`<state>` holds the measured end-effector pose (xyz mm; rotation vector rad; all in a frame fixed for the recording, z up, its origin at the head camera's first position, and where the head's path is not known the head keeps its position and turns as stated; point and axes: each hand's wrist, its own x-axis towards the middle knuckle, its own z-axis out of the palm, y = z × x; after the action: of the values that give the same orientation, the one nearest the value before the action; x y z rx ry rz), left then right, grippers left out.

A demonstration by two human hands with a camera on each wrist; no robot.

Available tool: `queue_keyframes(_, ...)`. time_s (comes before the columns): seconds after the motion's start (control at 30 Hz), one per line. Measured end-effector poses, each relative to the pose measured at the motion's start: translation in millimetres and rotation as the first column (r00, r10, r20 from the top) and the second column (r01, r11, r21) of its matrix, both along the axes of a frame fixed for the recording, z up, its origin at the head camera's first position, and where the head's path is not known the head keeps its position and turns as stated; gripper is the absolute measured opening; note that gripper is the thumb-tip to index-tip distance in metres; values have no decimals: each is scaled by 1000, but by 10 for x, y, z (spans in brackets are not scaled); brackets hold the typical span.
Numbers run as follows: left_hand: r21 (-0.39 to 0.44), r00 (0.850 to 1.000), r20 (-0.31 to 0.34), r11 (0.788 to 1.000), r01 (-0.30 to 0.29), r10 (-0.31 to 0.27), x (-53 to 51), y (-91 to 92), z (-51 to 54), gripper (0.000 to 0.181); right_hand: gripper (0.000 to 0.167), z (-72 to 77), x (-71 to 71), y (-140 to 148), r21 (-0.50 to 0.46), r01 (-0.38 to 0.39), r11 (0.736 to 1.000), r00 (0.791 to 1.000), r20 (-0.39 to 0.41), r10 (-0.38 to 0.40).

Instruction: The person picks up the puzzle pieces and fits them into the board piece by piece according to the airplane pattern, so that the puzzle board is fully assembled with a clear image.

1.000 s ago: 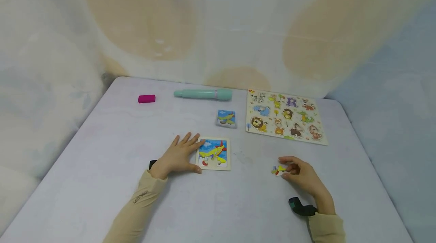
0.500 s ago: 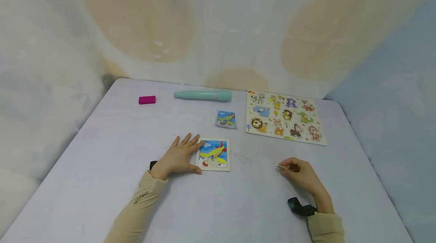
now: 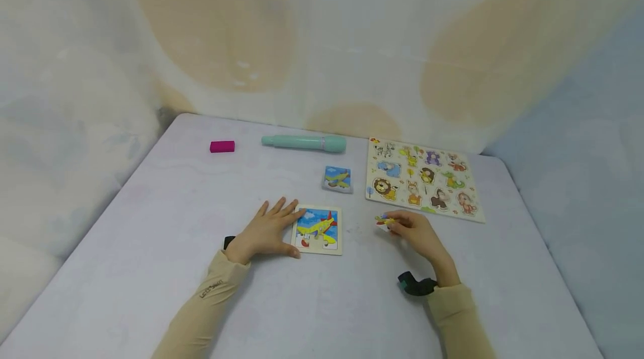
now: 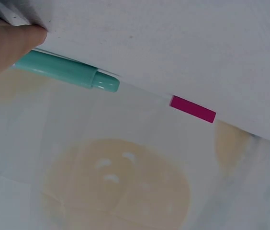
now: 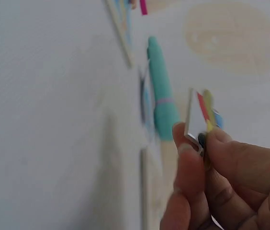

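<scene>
A small square airplane jigsaw puzzle lies in a pale frame near the middle of the table, with a gap at its lower middle. My left hand rests with fingers spread against its left side, fingertips on the frame's edge. To the right, my right hand pinches a jigsaw piece between thumb and fingers, raised above the table. Up close in the right wrist view, the puzzle piece shows white, red and yellow and is tilted. Only part of the left hand appears in the left wrist view.
Behind the puzzle lies a small square airplane picture. A mint-green tube and a magenta block lie along the back. At the right back is an animal puzzle board. Fabric walls enclose the table.
My right hand has lifted the jigsaw piece and carried it leftward toward the framed puzzle, turning it on the way. The left hand stays in place on the frame.
</scene>
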<state>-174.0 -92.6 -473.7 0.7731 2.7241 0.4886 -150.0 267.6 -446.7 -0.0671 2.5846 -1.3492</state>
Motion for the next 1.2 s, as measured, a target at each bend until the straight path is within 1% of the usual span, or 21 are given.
queue_keyframes(0.1, -1, 1000, -7, 1000, 0, 0, -5, -3, -2, 101, 25, 60, -109, -207, -26, -21, 999, 999, -43, 20)
queue_keyframes(0.2, 2, 1000, 0, 1000, 4, -4, 3, 3, -21, 101, 21, 82, -165, -420, -45, -47, 998, 997, -69, 44)
queue_keyframes(0.37, 0, 1000, 11, 1000, 8, -8, 21, 18, -36, 101, 16, 24, -168, -725, -65, -98, 993, 993, -66, 94)
queue_keyframes(0.53, -4, 1000, 3, 1000, -4, 4, 25, 11, 0, 100, 15, -53, -141, -932, -67, -134, 989, 990, -63, 130)
queue_keyframes(0.7, 5, 1000, 8, 1000, -4, 4, 36, -9, 18, 100, 14, -93, -100, -1093, -66, -142, 988, 989, -45, 140)
queue_keyframes(0.83, 4, 1000, 11, 1000, -4, 4, 40, -21, 17, 100, 13, -123, -65, -1184, -52, -143, 988, 989, -51, 140)
queue_keyframes(0.93, 5, 1000, 3, 1000, -2, 2, 35, -28, 6, 100, 12, -153, -47, -1220, -51, -152, 987, 987, -62, 148)
queue_keyframes(1.2, 1, 1000, 4, 1000, 0, 0, 14, -50, -45, 102, 9, -218, -23, -1266, -35, -172, 985, 982, -86, 168)
